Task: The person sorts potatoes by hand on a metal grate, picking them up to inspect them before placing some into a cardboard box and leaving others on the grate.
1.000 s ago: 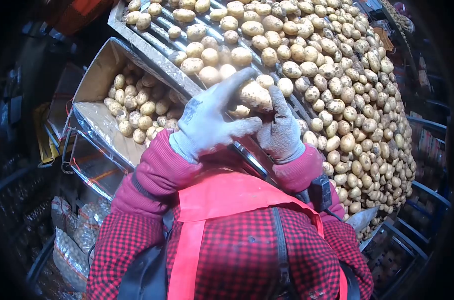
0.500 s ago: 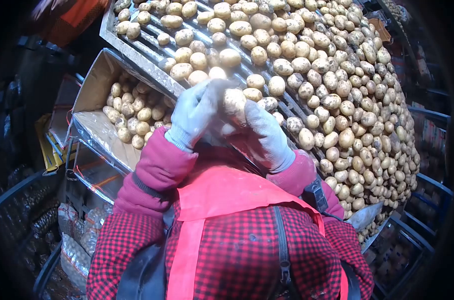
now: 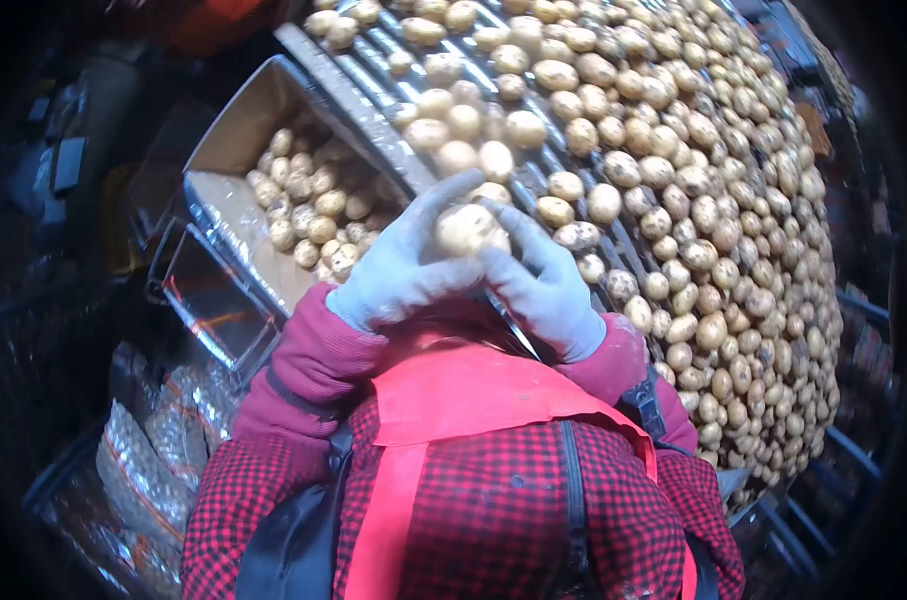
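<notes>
A pale potato (image 3: 470, 231) sits between my two gloved hands, close in front of my body. Curled around its left side is my left hand (image 3: 398, 265), in a light grey-blue glove. From the right, my right hand (image 3: 548, 290) closes on the same potato with its fingertips and thumb. Just beyond the hands, loose potatoes (image 3: 455, 158) rest on the metal slats of a rack (image 3: 368, 118). To the left stands an open cardboard box (image 3: 228, 205) with a pile of potatoes (image 3: 308, 195) inside.
A large heap of potatoes (image 3: 723, 240) spreads over the right side. Filled clear plastic bags (image 3: 143, 460) lie at the lower left. Blue metal bars (image 3: 853, 440) show at the right edge. A metal frame (image 3: 173, 265) stands against the box's left side.
The whole view has shifted, so the rack and box appear farther right. My left hand, blurred at the potato's top before, now cups its left side. My fingers surround the potato more clearly.
</notes>
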A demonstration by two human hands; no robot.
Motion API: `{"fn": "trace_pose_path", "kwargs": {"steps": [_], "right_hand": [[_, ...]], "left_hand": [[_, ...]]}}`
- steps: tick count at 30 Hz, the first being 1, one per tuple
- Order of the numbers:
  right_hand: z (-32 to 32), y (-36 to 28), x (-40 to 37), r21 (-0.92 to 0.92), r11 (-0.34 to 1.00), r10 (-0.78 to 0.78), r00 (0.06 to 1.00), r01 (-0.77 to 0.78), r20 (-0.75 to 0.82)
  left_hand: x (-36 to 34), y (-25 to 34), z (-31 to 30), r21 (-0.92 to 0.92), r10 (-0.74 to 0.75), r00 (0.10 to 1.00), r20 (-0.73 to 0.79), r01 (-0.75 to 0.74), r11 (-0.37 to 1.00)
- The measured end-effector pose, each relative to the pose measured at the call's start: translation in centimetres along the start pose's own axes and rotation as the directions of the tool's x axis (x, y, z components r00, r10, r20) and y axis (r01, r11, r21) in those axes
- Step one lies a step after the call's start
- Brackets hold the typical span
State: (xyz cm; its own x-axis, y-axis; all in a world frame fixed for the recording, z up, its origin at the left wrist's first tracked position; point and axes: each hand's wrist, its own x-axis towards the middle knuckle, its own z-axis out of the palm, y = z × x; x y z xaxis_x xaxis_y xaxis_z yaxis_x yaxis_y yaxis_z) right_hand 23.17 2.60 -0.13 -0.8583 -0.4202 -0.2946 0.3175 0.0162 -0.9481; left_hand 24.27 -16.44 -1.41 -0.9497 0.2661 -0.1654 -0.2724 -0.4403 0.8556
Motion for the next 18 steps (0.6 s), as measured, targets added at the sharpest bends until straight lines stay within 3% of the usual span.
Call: {"fn": "trace_pose_path", "kwargs": {"steps": [1,2,3,4,5,6,8,10,13,15,18], "right_hand": [[0.1,0.3,0.2,-0.103,0.995,-0.012,0.999,0.017,0.048],[0.3,0.5,0.7,-0.202,0.978,-0.025,0.994,0.046,0.108],[1.0,0.9,1.1,-0.175,0.982,-0.05,0.992,0.07,0.116],[2.3,-0.1,1.1,0.01,0.999,0.034,0.991,-0.035,0.131],[2.1,0.3,1.6,-0.036,0.996,0.082,0.982,-0.077,0.171],[1.3,0.7,2.0,-0.084,0.99,0.128,0.971,-0.113,0.203],[1.4,1.5,2.4,0.225,0.958,0.14,0.975,-0.177,0.17],[1.5,0.0,2.8,0.194,0.955,0.198,0.968,-0.226,0.156],[1.4,1.0,3.3,0.155,0.967,0.182,0.975,-0.201,0.124],[1.1,0.8,3.3,0.144,0.959,0.226,0.966,-0.244,0.128],[0.9,1.2,3.2,0.212,0.948,0.216,0.969,-0.238,0.122]], "left_hand": [[-0.5,0.6,-0.6,-0.044,-0.146,0.987,-0.068,0.143,0.989],[-0.9,0.3,-1.6,-0.009,-0.146,0.984,-0.102,0.146,0.989],[-1.4,0.0,-2.2,0.02,-0.098,0.98,-0.175,0.103,0.994],[-2.1,0.1,-2.8,0.052,-0.048,0.967,-0.252,0.063,0.997],[-3.2,1.1,-3.6,0.017,-0.052,0.944,-0.327,0.061,0.998],[-4.6,1.2,-4.9,0.101,0.004,0.882,-0.471,0.049,0.994],[-7.6,1.2,-7.7,0.27,0.251,0.665,-0.704,-0.076,0.96],[-12.0,0.3,-13.0,0.335,0.308,0.455,-0.836,-0.022,0.942],[-17.6,-0.9,-18.1,0.269,0.269,0.1,-0.958,-0.013,0.963],[-20.6,-3.0,-21.7,0.18,0.179,-0.062,-0.982,-0.004,0.984],[-25.3,-6.8,-28.1,0.113,0.121,0.162,-0.979,-0.059,0.992]]}}
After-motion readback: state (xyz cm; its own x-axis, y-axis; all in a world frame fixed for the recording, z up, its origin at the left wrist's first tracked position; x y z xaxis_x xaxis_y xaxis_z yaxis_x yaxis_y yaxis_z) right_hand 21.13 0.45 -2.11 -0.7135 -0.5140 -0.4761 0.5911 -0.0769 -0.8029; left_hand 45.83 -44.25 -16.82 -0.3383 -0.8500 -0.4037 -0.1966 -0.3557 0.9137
